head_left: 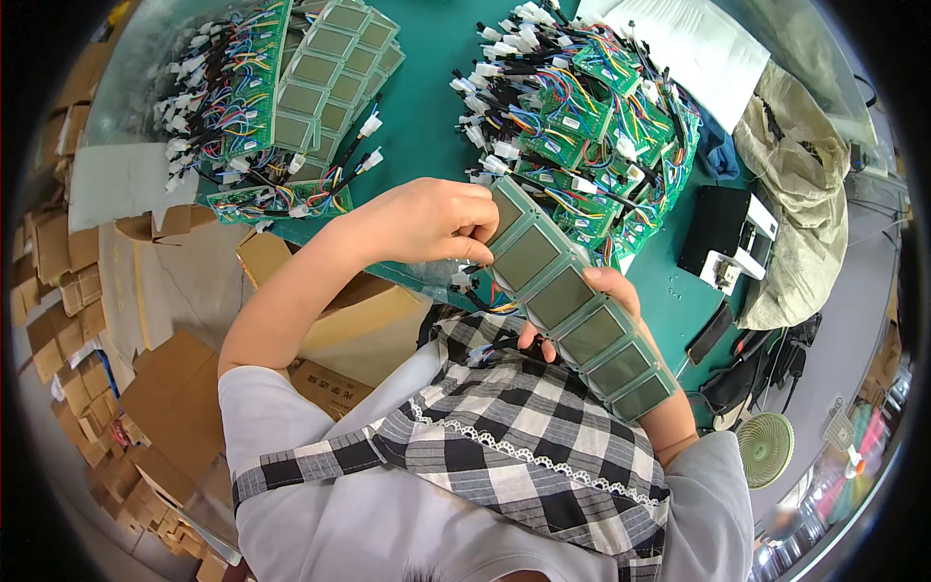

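Observation:
A long green circuit board with a row of grey display screens is held at a slant in front of my chest. My right hand grips it, thumb over the far edge and other fingertips showing at the near edge. At the board's upper left end, my left hand is closed in a pinch against its edge. What lies between those fingertips is hidden. Wires with white plugs hang beneath the board, by the black-and-white checked apron.
A heap of wired green boards lies beyond on the green table. Stacked display boards are at the far left. A black-and-white device, beige cloth and small green fan stand right; cardboard boxes left.

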{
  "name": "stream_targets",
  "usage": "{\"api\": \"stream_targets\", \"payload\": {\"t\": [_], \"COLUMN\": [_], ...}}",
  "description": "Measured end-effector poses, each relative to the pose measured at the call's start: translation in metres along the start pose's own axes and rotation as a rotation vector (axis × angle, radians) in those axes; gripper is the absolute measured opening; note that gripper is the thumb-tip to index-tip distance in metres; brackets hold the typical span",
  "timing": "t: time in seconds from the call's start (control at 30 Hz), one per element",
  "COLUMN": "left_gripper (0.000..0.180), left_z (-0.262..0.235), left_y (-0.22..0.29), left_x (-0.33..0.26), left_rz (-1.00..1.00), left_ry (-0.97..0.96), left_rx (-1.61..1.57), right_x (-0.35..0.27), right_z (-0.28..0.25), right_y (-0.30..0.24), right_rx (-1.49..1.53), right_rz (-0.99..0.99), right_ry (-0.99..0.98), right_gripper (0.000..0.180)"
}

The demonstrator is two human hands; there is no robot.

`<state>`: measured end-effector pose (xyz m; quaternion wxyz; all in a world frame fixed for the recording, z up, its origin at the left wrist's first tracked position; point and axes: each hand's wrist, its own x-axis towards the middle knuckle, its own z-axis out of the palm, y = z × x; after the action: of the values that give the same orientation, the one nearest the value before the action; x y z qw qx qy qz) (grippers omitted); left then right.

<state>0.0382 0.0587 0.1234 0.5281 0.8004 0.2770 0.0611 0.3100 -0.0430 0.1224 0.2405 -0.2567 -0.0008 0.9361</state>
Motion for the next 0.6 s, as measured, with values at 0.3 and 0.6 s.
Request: {"api": "stream_targets", "payload": {"t": [0.3,0.6], "left_gripper": [0.01,0.01], "left_z": [-0.003,-0.007], "left_y": [0.001,-0.0012], "left_x": [-0.0027,-0.0013], "left_rz": [-0.001,0.006], "left_ry": [-0.029,-0.058], "left_rx": [-0.013,-0.07], "right_x": [-0.0001,-0.0003], "right_z": [0.0003,0.0037], "right_y": [0.002,0.0006], "right_rx": [0.004,0.016], "right_rz": [-0.003,-0.004], "right_ry": [-0.029,-0.022], "right_gripper": [0.071,0.072]}}
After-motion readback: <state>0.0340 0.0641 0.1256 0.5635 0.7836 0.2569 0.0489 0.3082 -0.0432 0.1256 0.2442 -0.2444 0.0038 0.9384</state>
